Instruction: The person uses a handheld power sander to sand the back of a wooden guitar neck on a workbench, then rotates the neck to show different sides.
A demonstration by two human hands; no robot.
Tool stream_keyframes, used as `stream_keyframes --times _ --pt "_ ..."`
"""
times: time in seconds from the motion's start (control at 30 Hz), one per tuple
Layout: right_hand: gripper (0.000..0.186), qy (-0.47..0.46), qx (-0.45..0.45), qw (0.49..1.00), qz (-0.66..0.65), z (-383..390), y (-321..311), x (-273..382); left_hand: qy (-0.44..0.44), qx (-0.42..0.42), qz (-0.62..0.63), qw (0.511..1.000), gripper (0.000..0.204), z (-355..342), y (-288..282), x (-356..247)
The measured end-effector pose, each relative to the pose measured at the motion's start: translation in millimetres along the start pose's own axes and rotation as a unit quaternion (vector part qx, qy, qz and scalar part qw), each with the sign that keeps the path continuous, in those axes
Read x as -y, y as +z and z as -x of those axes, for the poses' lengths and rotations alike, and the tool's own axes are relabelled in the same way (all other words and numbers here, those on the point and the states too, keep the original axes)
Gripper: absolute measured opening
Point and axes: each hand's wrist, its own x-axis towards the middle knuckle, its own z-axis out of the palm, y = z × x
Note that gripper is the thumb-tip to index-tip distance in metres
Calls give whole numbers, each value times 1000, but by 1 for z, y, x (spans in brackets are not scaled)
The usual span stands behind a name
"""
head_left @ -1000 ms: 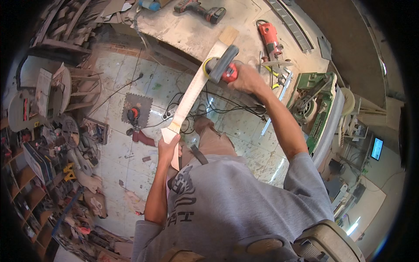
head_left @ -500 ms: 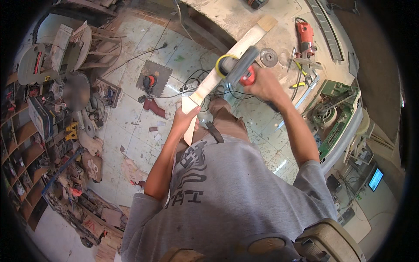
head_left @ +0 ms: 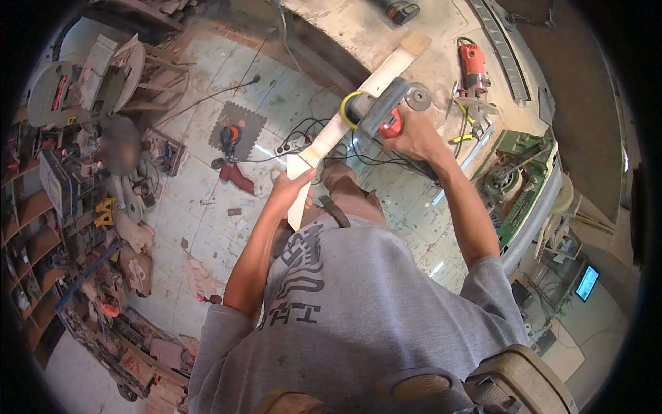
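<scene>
A long, pale wooden piece [head_left: 331,135] slants from my lap up to the edge of the workbench. It widens into a pointed end near my body. My left hand [head_left: 288,194] is wrapped round that near end, thumb on top. My right hand [head_left: 418,138] grips a red and dark grey handheld power tool [head_left: 390,123], with a yellow ring on its left side. The tool lies across the middle of the wood; its contact face is hidden. Just beyond my right hand, a round grey disc [head_left: 418,96] lies on the bench.
On the workbench [head_left: 338,21] are a second red power tool [head_left: 473,65] and yellow-handled pliers [head_left: 467,136]. A green machine [head_left: 510,183] stands at the right. Cables and an orange-black sander [head_left: 231,134] lie on the floor. Cluttered shelves [head_left: 41,241] line the left.
The view has shifted slightly, so the bench items sit a little more to the left. The power tool remains across the middle of the wood, and both hands keep their grips.
</scene>
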Motion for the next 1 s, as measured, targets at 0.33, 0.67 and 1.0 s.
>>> stream_keyframes --times 0.33,0.67,1.0 --pt "62 65 57 995 46 18 5 38 -20 23 26 999 40 -5 -7 7" --pt "58 34 50 998 28 8 10 27 7 20 34 999 37 2 1 3" --pt "57 33 53 997 45 6 -1 41 12 10 34 999 36 2 4 6"
